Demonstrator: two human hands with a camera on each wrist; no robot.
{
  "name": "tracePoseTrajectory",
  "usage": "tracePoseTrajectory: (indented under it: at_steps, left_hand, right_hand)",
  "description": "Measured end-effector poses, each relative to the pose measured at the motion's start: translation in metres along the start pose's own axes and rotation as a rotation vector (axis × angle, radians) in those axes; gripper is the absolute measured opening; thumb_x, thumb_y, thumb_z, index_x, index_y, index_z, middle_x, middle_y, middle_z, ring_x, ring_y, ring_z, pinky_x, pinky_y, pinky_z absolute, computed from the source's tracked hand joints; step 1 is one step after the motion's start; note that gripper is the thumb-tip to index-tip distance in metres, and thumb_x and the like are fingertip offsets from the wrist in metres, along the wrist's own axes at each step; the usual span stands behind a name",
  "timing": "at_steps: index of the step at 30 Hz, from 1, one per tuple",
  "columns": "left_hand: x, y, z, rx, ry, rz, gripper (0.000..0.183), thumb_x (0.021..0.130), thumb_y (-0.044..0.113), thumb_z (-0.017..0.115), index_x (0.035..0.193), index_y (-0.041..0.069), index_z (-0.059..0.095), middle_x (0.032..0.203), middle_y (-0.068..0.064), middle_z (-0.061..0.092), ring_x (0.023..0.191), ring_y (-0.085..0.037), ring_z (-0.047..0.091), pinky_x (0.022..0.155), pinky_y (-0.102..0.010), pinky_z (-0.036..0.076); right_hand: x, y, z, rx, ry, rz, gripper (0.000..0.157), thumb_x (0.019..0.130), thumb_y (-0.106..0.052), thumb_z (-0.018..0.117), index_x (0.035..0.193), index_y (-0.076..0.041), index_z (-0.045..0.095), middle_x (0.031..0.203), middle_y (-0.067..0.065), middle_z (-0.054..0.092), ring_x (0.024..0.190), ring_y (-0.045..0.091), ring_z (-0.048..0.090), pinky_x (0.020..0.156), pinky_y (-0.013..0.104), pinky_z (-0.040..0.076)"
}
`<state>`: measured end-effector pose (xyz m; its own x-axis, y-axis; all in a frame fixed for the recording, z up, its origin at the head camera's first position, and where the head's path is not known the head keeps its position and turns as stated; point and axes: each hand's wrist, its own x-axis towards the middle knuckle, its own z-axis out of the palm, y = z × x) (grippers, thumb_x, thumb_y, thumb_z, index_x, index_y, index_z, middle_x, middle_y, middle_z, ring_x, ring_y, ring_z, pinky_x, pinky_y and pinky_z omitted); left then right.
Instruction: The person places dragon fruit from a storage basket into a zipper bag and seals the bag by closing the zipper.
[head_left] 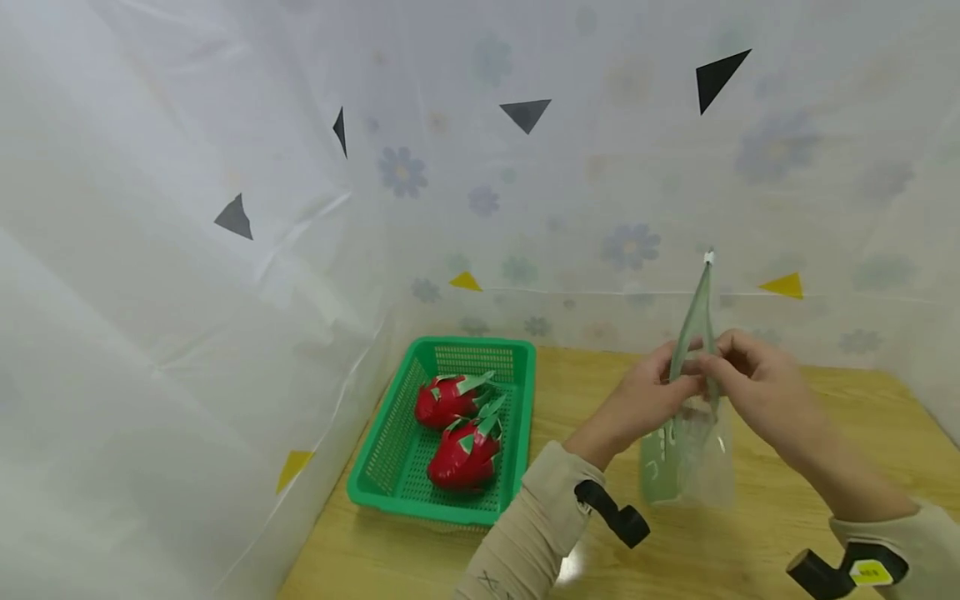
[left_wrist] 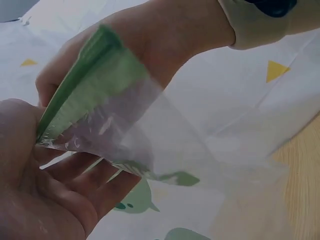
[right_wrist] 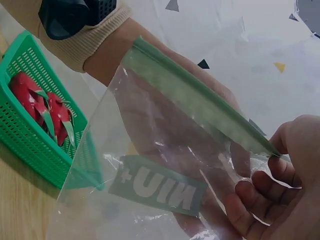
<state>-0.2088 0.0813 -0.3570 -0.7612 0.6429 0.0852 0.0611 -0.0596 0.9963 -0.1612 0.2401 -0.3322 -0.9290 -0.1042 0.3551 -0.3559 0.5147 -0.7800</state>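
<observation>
A clear zip bag (head_left: pixel 722 467) with green zip bands and a white slider (head_left: pixel 708 258) hangs upright between both hands. Below the slider, the bands of its mouth stand apart. My left hand (head_left: pixel 648 404) pinches the left side of the mouth with thumb and fingers. On the opposite side, my right hand (head_left: pixel 772 400) pinches the rim between thumb and index finger, seen closely in the right wrist view. A green panel with pale lettering (right_wrist: pixel 159 185) shows through the film. I make out nothing inside the bag. Some left fingertips are hidden behind it.
Left of the hands, a green plastic basket (head_left: pixel 525 400) stands on the wooden table (head_left: pixel 585 383). Two red dragon fruits (head_left: pixel 463 458) with green leaf tips lie in it. White flower-printed sheeting (head_left: pixel 570 200) with black and yellow triangles encloses the table's back and left.
</observation>
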Motion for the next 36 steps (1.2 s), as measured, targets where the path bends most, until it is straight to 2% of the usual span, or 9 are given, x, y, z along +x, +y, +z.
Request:
tracePoseTrajectory:
  at_steps: [4,6,9,11,14,18,21,28,36]
  left_hand:
    - [0.002,-0.009,-0.003,-0.2,-0.073,-0.005,0.047,0.105,0.018,0.046,0.15,0.03,0.04,0.137,0.002,0.057,0.109,-0.012,0.064,0.085,-0.034,0.058]
    - [0.001,-0.015,-0.004,-0.255,-0.052,-0.034,0.044,0.106,0.021,0.046,0.149,0.03,0.042,0.132,0.003,0.06,0.107,-0.01,0.062,0.085,-0.032,0.056]
    - [-0.003,-0.022,-0.009,-0.318,-0.014,-0.066,0.037,0.105,0.022,0.048,0.142,0.027,0.051,0.114,0.003,0.065,0.099,-0.01,0.061,0.079,-0.03,0.053]
    - [-0.005,-0.027,-0.011,-0.328,-0.003,-0.06,0.031,0.106,0.025,0.047,0.136,0.025,0.056,0.106,0.004,0.064,0.095,-0.01,0.062,0.076,-0.029,0.053]
    - [-0.009,-0.033,-0.014,-0.297,0.031,-0.052,0.027,0.106,0.025,0.045,0.129,0.023,0.06,0.105,0.004,0.065,0.097,-0.011,0.064,0.079,-0.034,0.057]
    - [-0.016,-0.041,-0.019,-0.229,0.147,-0.081,0.03,0.106,0.026,0.045,0.133,0.026,0.06,0.117,0.005,0.067,0.105,-0.014,0.066,0.087,-0.04,0.057]
    - [-0.021,-0.044,-0.024,-0.231,0.212,-0.092,0.031,0.105,0.026,0.047,0.134,0.028,0.059,0.122,0.002,0.068,0.107,-0.02,0.068,0.088,-0.043,0.058]
    - [-0.03,-0.045,-0.036,-0.253,0.322,-0.093,0.036,0.103,0.02,0.051,0.139,0.019,0.055,0.126,-0.004,0.068,0.109,-0.026,0.07,0.085,-0.044,0.059]
    - [-0.037,-0.051,-0.049,-0.143,0.491,-0.116,0.041,0.099,0.003,0.047,0.139,0.01,0.055,0.129,-0.012,0.066,0.11,-0.03,0.069,0.083,-0.041,0.06]
  right_hand:
    - [-0.002,-0.005,0.005,-0.036,0.025,-0.056,0.016,0.102,-0.018,0.055,0.09,-0.007,0.057,0.087,-0.001,0.062,0.076,0.007,0.061,0.061,0.022,0.046]
    - [-0.004,-0.007,0.008,-0.058,0.021,-0.066,0.015,0.102,-0.017,0.056,0.089,-0.009,0.055,0.081,0.0,0.058,0.067,0.008,0.057,0.055,0.024,0.043]
    - [-0.004,-0.006,0.016,-0.072,-0.022,-0.066,0.016,0.102,-0.019,0.057,0.089,-0.01,0.053,0.072,0.001,0.05,0.053,0.013,0.045,0.048,0.028,0.04]
    - [-0.003,-0.004,0.021,-0.063,-0.064,-0.061,0.017,0.103,-0.02,0.055,0.09,-0.01,0.051,0.071,0.003,0.047,0.052,0.016,0.042,0.048,0.029,0.039]
    - [0.0,0.003,0.029,-0.018,-0.109,-0.046,0.019,0.103,-0.021,0.053,0.09,-0.008,0.052,0.078,0.006,0.051,0.06,0.018,0.048,0.052,0.03,0.041]
    - [0.002,0.012,0.036,0.038,-0.139,-0.034,0.022,0.104,-0.02,0.051,0.09,-0.004,0.052,0.085,0.009,0.053,0.065,0.02,0.05,0.056,0.032,0.041]
    - [0.003,0.016,0.038,0.067,-0.148,-0.02,0.023,0.105,-0.021,0.05,0.092,-0.002,0.052,0.084,0.011,0.055,0.065,0.02,0.052,0.057,0.032,0.044]
    - [0.005,0.026,0.038,0.169,-0.172,0.037,0.026,0.106,-0.024,0.049,0.097,0.001,0.051,0.086,0.011,0.061,0.074,0.022,0.063,0.067,0.031,0.056]
    - [0.002,0.044,0.037,0.262,-0.174,0.123,0.032,0.106,-0.025,0.048,0.098,0.006,0.048,0.088,0.006,0.058,0.077,0.025,0.063,0.068,0.035,0.06]
